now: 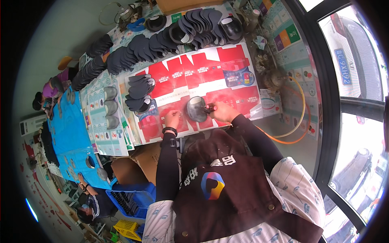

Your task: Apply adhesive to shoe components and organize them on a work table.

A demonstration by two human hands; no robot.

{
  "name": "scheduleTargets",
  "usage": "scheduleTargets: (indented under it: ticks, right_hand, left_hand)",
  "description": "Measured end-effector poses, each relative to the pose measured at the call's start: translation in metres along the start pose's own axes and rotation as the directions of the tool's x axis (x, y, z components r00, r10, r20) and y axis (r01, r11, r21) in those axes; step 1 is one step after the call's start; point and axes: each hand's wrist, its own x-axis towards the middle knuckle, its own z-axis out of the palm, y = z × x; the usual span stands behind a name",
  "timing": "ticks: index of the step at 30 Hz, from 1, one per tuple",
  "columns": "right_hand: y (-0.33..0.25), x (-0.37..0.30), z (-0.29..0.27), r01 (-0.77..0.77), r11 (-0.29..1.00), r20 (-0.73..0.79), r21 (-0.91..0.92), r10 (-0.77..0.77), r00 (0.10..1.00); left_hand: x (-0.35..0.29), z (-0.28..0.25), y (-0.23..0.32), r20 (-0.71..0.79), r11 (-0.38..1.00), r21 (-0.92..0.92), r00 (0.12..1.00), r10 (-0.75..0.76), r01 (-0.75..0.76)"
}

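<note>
— Red flattened cartons cover the desk (283, 133), right?

— Yes. I see my left hand (172, 118) reaching forward, fingers pinched on the near-left rim of a dark oval insole piece (197, 108).

— And the right?

— My right hand (221, 111) comes in from the side, fingers clenched on a small dark tool (209, 108) at the piece's edge. The piece lies between both hands, long axis running away from me, tilted slightly left.

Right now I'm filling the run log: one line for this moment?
left hand: on red cardboard sheet | right hand: small tool at dark oval piece | stacked dark pieces beside
</note>
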Motion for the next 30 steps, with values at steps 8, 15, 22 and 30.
scheduleTargets:
  ticks: [8, 15, 22, 30]
  right_hand:
    - [0.028, -0.021, -0.005, -0.048, 0.999, -0.001, -0.017, 0.048, 0.999]
    - [0.054, -0.036, -0.041, -0.137, 0.807, -0.098, 0.574, 0.234, 0.967]
    - [0.044, -0.051, -0.052, -0.04, 0.77, -0.188, 0.636, 0.205, 0.96]
    - [-0.031, -0.044, -0.027, -0.111, 0.82, -0.258, 0.562, 0.301, 0.918]
  left_hand:
    - [0.01, 0.019, -0.001, 0.11, 0.988, 0.151, 0.992, -0.061, 0.044]
    - [-0.013, 0.042, 0.058, 0.157, 0.94, 0.341, 0.986, -0.052, -0.005]
    - [-0.051, -0.08, 0.051, 0.026, 0.966, -0.192, 0.983, 0.18, -0.172]
    - [-0.1, -0.358, -0.096, -0.46, 0.594, -0.726, 0.887, -0.045, -0.347]
